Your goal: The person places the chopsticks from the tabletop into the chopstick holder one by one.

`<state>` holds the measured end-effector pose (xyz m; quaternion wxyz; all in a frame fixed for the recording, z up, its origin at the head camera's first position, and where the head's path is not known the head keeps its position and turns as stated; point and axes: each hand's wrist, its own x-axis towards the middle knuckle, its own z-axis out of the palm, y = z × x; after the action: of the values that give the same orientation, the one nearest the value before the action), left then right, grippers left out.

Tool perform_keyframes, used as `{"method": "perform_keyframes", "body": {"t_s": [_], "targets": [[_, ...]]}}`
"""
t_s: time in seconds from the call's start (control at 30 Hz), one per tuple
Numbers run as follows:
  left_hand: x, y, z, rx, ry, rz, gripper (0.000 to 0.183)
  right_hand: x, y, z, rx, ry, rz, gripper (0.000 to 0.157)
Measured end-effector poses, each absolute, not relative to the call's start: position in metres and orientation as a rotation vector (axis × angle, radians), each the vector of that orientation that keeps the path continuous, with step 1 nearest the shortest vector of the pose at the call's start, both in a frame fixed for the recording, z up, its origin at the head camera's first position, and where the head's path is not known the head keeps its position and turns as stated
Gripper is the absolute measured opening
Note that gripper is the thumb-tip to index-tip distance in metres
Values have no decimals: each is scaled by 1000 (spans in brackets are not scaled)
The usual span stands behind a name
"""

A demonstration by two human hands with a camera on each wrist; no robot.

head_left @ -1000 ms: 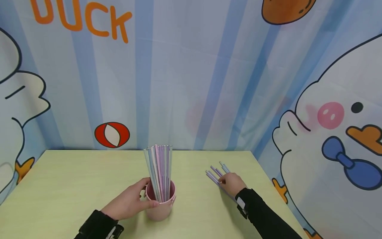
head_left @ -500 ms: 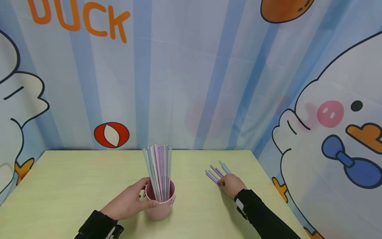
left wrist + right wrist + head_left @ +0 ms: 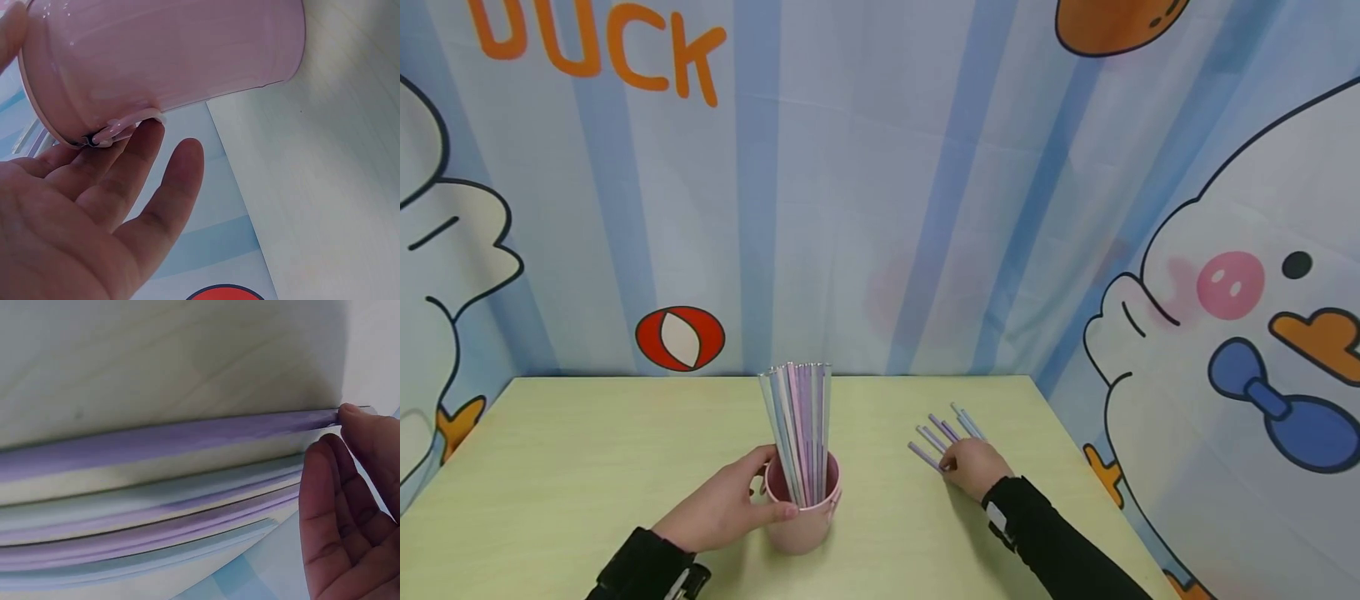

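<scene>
A small pink bucket stands on the table, packed with upright straws in pale blue, pink and lilac. My left hand holds it at the rim, the thumb across the near side. In the left wrist view the fingers reach round to its pink handle. To the right, my right hand is low over a few loose straws lying on the table. Between thumb and fingers it pinches one purple straw, set apart from the others. Pale blue and lilac straws lie beside it, partly covered by the hand in the head view.
The light yellow table ends at a blue striped curtain printed with cartoon ducks. Both wrists wear black bands over dark sleeves.
My right hand has shifted slightly left and toward me, drawing one purple straw away from the loose ones. The left hand and the bucket have stayed in place.
</scene>
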<state>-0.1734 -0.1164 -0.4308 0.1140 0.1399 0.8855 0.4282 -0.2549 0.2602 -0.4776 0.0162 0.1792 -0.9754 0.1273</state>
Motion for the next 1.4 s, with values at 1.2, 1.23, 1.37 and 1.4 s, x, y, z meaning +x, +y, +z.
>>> {"method": "perform_keyframes", "body": {"t_s": [1.2,1.23,1.37,1.4], "targets": [[-173,-116,-427,378,2587,1248,84,-253,191,-390,592,-2849,1101,21],[-173,-116,-427,374,2585,1249,83,-254,188,-386,593,-2823,1146,21],[-173,-115,-428,359,2586,1243,83,-253,174,-367,588,-2727,1300,24],[-173,-115,-428,357,2587,1240,84,-253,170,-363,580,-2709,1340,25]]}}
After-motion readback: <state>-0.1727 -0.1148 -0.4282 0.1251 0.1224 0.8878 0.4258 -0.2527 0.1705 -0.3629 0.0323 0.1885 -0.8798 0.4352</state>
